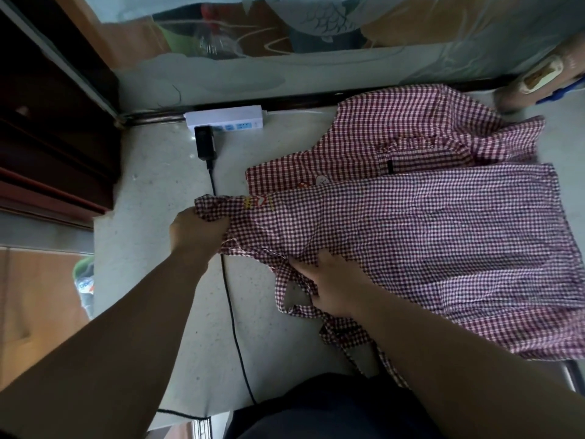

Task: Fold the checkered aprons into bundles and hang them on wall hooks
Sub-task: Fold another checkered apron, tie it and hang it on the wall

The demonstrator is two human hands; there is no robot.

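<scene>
Two red-and-white checkered aprons lie on a pale stone counter (177, 312). The near apron (427, 248) is spread flat across the right half. My left hand (194, 234) grips its bunched top corner at the left end. My right hand (340, 285) rests on the apron's near edge, fingers curled around a loose checkered strap (291, 307). The second apron (395, 137) lies behind it, partly covered, with a ruffled pocket and small printed figures showing. No wall hooks are in view.
A white power strip (224, 120) sits at the back of the counter with a black adapter (205, 142) plugged in; its black cable (232, 312) runs toward me past my left hand. Dark wood furniture stands at left. A wrapped object (538, 80) lies at far right.
</scene>
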